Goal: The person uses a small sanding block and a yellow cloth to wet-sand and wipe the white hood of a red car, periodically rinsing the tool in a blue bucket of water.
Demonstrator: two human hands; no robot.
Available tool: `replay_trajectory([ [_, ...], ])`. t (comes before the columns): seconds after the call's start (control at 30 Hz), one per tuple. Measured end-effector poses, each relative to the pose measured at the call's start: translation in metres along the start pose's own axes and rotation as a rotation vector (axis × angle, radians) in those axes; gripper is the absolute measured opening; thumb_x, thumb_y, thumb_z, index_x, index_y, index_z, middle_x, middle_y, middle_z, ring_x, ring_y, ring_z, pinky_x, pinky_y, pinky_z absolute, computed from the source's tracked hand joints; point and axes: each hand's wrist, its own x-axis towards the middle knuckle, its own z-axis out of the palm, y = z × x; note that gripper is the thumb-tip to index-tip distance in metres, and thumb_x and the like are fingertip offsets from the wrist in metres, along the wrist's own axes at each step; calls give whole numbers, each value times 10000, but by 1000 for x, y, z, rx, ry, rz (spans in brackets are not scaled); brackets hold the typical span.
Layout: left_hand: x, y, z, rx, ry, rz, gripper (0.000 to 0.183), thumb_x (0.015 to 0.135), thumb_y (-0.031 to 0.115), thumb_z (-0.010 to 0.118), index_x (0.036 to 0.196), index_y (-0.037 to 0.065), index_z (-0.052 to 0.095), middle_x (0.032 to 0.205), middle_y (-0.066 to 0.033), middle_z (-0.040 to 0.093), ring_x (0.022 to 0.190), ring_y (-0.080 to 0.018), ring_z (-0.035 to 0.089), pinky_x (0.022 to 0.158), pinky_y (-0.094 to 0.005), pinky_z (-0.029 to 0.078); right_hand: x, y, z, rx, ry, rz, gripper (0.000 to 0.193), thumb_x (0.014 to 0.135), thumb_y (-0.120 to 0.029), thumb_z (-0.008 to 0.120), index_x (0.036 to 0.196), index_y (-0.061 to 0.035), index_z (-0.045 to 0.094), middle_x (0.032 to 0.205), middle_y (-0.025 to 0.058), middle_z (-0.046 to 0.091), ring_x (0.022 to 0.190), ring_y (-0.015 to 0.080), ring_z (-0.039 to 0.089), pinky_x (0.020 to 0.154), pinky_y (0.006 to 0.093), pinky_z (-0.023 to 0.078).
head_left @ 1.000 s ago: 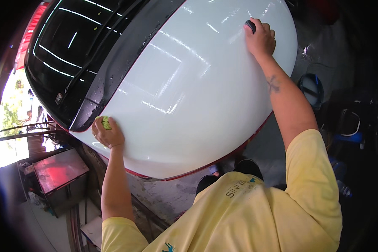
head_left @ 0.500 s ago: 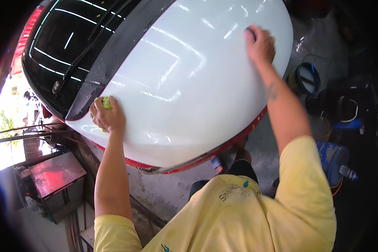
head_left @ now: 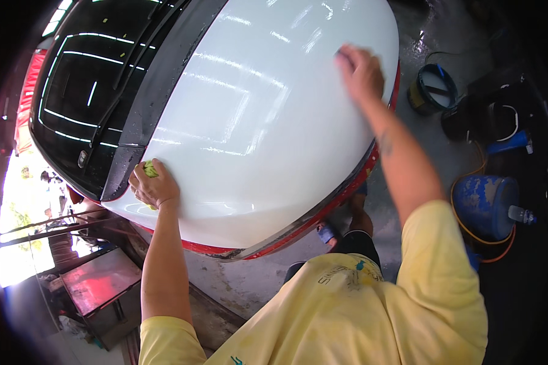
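Head view, looking down over a glossy white car bonnet [head_left: 256,121] with a red lower edge that curves from lower left up to the right. Above it lie a black cowl strip and the dark windscreen [head_left: 79,91], its wipers at rest.

Containers stand on the wet concrete floor [head_left: 237,286] to the right of the car. A round blue plastic drum [head_left: 484,204] lies near the person's right shoulder, with a small clear bottle against its far side and an orange hose looped around it; what the drum holds cannot be told. Farther up sits a small open bucket with a blue rim [head_left: 435,88], its inside dark. To the lower left is a reddish metal box [head_left: 100,283], lid shut.

The left hand [head_left: 155,185] presses on the bonnet's left edge, just beside the cowl strip, fingers curled around a small yellow-green cloth [head_left: 149,170]. The right hand [head_left: 360,73] lies on the bonnet near its right-hand edge, fingers bent over something dark that barely shows; what it is cannot be told.

Between the two hands the white panel is bare and reflects ceiling lights. The person in a yellow shirt stands close against the red front edge.
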Motion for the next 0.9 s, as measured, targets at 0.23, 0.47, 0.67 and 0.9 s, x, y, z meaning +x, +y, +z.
replay_trajectory([
  [0.23, -2, -9, 0, -8, -13, -18, 377, 977, 471, 684, 1199, 165, 689, 1281, -157, 629, 1244, -403, 589, 1030, -581, 465, -181, -109, -3, 30, -53, -129, 263, 970, -369, 785, 1219, -286, 797, 1200, 29, 744, 1026, 305, 699, 907, 490, 560],
  [0.47, -2, -6, 0, -13, -14, -32, 366, 973, 452, 687, 1200, 165, 687, 1290, -155, 621, 1244, -403, 585, 1047, -583, 458, -82, -49, 6, 3, -40, -435, 309, 940, -334, 797, 1237, -249, 789, 1136, 11, 759, 968, 285, 695, 833, 453, 577],
  [0.67, -1, -1, 0, -23, -27, -33, 373, 968, 444, 697, 1204, 156, 682, 1330, -165, 613, 1283, -419, 560, 1090, -571, 440, -18, -82, 44, -137, -83, 151, 316, 1020, -406, 705, 1295, -256, 740, 1150, 65, 729, 1055, 336, 666, 894, 483, 556],
  [0.9, -2, -2, -5, -33, -16, -29, 374, 960, 439, 703, 1181, 139, 674, 1326, -147, 617, 1271, -415, 563, 1098, -574, 417, -173, -171, 11, 32, -225, -766, 281, 928, -314, 819, 1205, -284, 789, 1143, 15, 761, 965, 255, 723, 880, 491, 573],
])
